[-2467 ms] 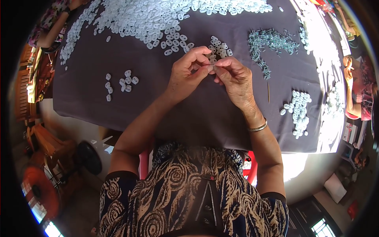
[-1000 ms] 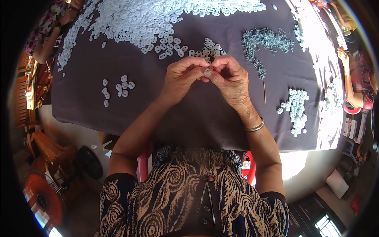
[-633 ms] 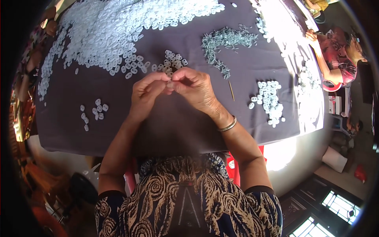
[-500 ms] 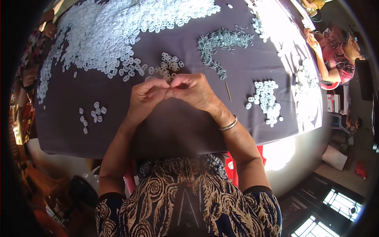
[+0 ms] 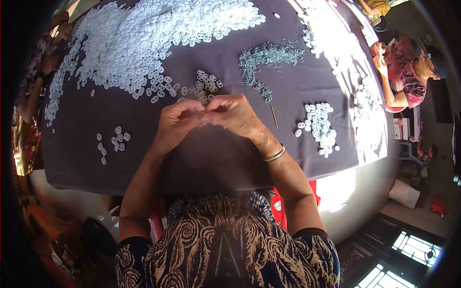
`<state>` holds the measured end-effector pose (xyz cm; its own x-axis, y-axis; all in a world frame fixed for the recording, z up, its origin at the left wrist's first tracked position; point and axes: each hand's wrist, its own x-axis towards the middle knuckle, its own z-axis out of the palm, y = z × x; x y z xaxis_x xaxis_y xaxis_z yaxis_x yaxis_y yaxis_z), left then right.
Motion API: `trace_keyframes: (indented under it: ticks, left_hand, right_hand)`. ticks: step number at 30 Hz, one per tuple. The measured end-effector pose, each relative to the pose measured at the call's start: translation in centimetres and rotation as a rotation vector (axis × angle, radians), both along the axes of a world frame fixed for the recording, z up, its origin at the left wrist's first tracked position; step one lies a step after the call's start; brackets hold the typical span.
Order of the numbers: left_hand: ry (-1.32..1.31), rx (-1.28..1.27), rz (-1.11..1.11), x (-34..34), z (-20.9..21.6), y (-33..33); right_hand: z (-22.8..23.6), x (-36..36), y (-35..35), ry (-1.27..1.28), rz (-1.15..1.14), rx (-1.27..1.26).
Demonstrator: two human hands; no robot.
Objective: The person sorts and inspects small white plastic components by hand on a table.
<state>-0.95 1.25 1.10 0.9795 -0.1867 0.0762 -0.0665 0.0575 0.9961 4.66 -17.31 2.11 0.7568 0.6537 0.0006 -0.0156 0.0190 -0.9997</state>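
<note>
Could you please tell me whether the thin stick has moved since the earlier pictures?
No; the stick lies just below the tail of the green pieces, as before; only the view shifted.

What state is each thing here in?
Left hand: fingers bent, tips close to the right's
Right hand: fingers bent, anything held unclear
Bracelet: worn on the right wrist
Nearest white pieces: loosely clustered by the hands
Big white pile: loose, spread out
Green rods: heaped loosely
Stick: lying flat
Cloth: spread, slightly creased

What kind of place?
Possibly a home or small workshop: a cloth-covered table bears a white heap of small pieces and a grey-green pile, with another person at its right.
</note>
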Motion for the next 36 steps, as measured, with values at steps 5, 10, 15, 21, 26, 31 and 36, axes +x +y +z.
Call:
trace_keyframes:
  ticks: [5, 10, 15, 21, 26, 31, 36]
  left_hand:
    - [0.092, -0.102, 0.151, -0.4, 0.0, 0.0]
    - [0.034, -0.116, 0.143, 0.4, -0.7, -0.2]
    - [0.017, -0.121, 0.192, 0.5, -1.0, -0.4]
    - [0.033, -0.187, 0.281, 0.5, -1.7, -0.5]
    - [-0.017, -0.175, 0.346, 0.7, -1.6, -0.1]
    - [-0.034, -0.18, 0.335, 0.8, -1.7, 0.0]
    - [-0.04, -0.194, 0.337, 0.6, -1.5, 0.0]
  right_hand:
    - [3.4, 1.6, -3.1, -0.319, -0.187, -0.245]
    - [2.3, 8.5, -11.6, -0.556, -0.613, -0.653]
    - [0.0, 10.9, -12.8, -0.543, -0.479, -0.698]
    - [0.0, 11.3, -12.4, -0.664, -0.369, -0.872]
    - [1.9, 8.2, -8.8, -0.381, -0.36, -0.603]
    - [2.9, 2.9, -0.8, -0.138, -0.189, -0.116]
    - [1.3, 1.8, 2.2, 0.007, -0.147, -0.004]
